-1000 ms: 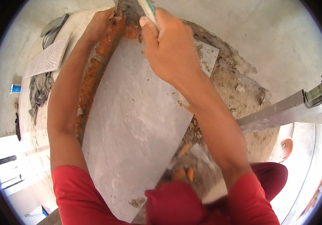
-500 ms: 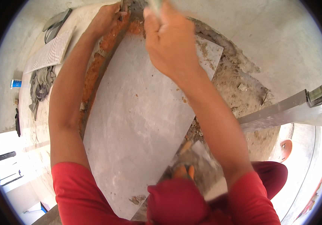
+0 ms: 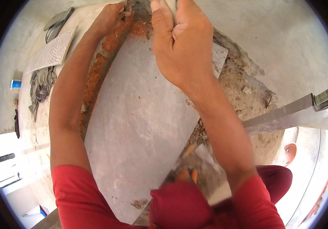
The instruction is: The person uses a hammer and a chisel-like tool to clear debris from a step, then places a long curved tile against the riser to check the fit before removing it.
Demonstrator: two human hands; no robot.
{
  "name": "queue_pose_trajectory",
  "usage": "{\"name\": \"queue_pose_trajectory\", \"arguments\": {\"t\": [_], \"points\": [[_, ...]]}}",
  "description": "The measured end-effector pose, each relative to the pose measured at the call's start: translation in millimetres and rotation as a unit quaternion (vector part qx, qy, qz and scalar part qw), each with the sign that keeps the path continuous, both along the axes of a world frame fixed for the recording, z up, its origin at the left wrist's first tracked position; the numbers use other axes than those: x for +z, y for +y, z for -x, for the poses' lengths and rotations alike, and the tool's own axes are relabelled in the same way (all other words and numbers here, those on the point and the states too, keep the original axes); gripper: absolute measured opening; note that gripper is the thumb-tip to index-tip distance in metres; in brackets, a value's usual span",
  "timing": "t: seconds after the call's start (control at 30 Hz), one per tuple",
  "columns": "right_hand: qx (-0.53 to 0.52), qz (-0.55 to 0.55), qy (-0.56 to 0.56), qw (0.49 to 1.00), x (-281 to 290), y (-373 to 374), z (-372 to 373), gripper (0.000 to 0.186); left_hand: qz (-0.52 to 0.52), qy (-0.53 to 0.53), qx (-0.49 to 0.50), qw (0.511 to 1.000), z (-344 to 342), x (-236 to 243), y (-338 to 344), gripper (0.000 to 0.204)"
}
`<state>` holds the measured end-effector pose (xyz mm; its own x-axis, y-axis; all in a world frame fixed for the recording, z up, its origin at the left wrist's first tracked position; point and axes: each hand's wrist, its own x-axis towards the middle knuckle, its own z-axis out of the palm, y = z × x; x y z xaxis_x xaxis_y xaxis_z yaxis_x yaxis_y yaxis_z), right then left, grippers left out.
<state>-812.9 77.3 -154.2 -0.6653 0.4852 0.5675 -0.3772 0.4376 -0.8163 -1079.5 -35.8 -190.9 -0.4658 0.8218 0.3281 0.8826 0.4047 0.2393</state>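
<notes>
My left hand (image 3: 112,19) is closed at the far left around a thin, chisel-like metal bar (image 3: 126,4), only a short length of which shows. It rests beside the rough strip of exposed orange brick (image 3: 112,42). Lifted over the far end of the big grey slab (image 3: 141,122), my right hand (image 3: 185,49) grips a pale tool handle (image 3: 170,7). The tool's head lies beyond the upper edge of the picture. Crumbled orange brick (image 3: 140,29) lies at the corner between both hands.
Rough broken mortar (image 3: 244,87) borders the slab on the right, near a long grey metal bar (image 3: 278,116). On the left are a ridged tile (image 3: 53,53), a crumpled grey cloth (image 3: 42,86), a sandal (image 3: 59,24) and a blue-and-white container (image 3: 15,84).
My right hand has shifted slightly right and looks larger and sharper, with the handle still in it. My left hand stays in place. More orange crumbs show at the corner.
</notes>
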Motion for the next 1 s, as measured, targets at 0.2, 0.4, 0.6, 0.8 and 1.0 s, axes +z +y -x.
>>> {"name": "queue_pose_trajectory", "arguments": {"t": [0.2,0.4,0.6,0.8,1.0], "points": [[0.005,-0.041,-0.069,0.997,-7,10,12,0.023,-0.008,0.046,-0.076,0.996,26,-13,-13,0.018],[-0.003,-0.101,-0.039,0.994,-37,24,34,0.024,0.002,0.055,-0.028,0.998,21,-15,3,0.017],[-0.044,-0.043,-0.043,0.997,-7,29,-1,0.024,-0.093,0.003,-0.013,0.996,3,1,-2,0.009],[-0.046,-0.034,-0.054,0.997,-14,35,-18,0.022,-0.125,0.036,-0.04,0.991,0,3,5,0.006],[-0.049,-0.046,-0.066,0.996,-27,26,-10,0.019,-0.087,0.039,-0.059,0.994,6,1,8,0.01]]}}
